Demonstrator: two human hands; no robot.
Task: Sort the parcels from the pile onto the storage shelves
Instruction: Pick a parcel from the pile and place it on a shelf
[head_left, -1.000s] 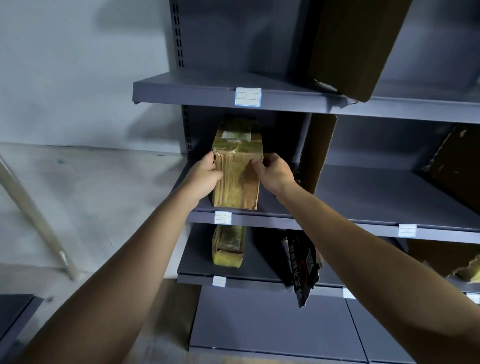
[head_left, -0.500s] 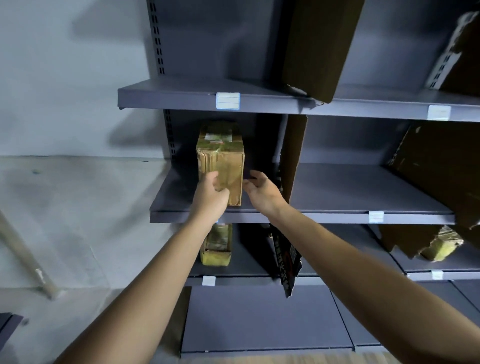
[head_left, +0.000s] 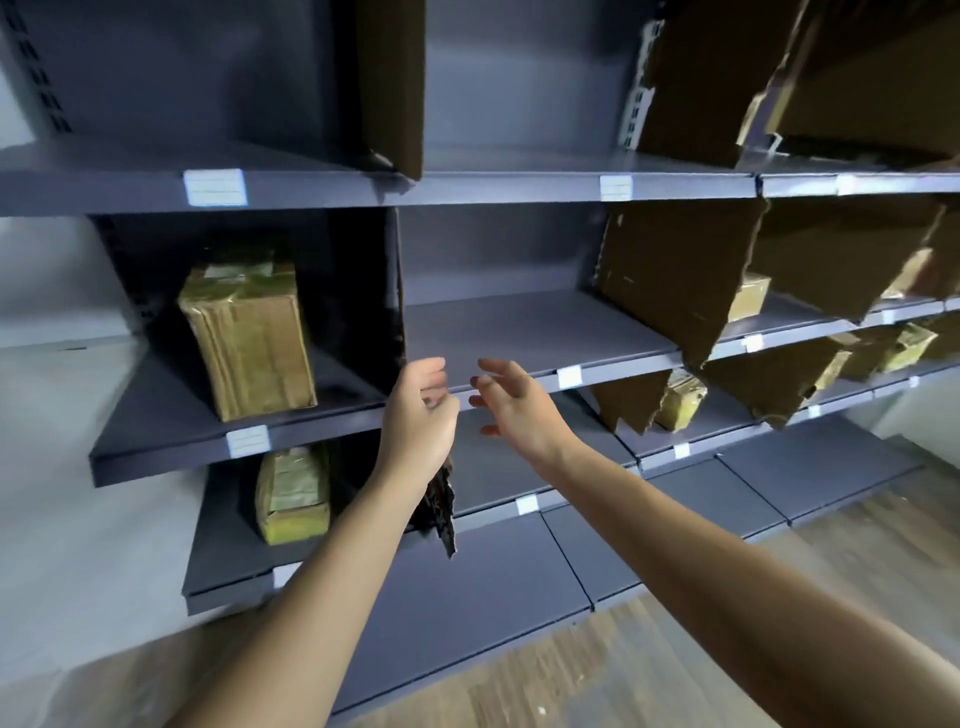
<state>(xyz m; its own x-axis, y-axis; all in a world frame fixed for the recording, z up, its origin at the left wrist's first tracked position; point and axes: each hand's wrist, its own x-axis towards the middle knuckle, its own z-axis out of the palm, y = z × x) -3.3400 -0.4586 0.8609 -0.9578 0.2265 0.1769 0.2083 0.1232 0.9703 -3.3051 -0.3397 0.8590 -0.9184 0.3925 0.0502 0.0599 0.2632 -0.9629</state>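
Left hand (head_left: 418, 415) and right hand (head_left: 519, 410) have released the parcel (head_left: 249, 332), standing upright.

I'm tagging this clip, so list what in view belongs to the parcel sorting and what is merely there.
Belongs to the job: taped parcel on the middle shelf; second parcel on the shelf below; parcels further right; grey shelves; left hand and right hand, both empty.

Merely there: cardboard dividers; white shelf labels; wooden floor.

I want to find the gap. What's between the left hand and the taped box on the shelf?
Only bare grey shelf lies between the left hand and the taped box, seen in the head view.
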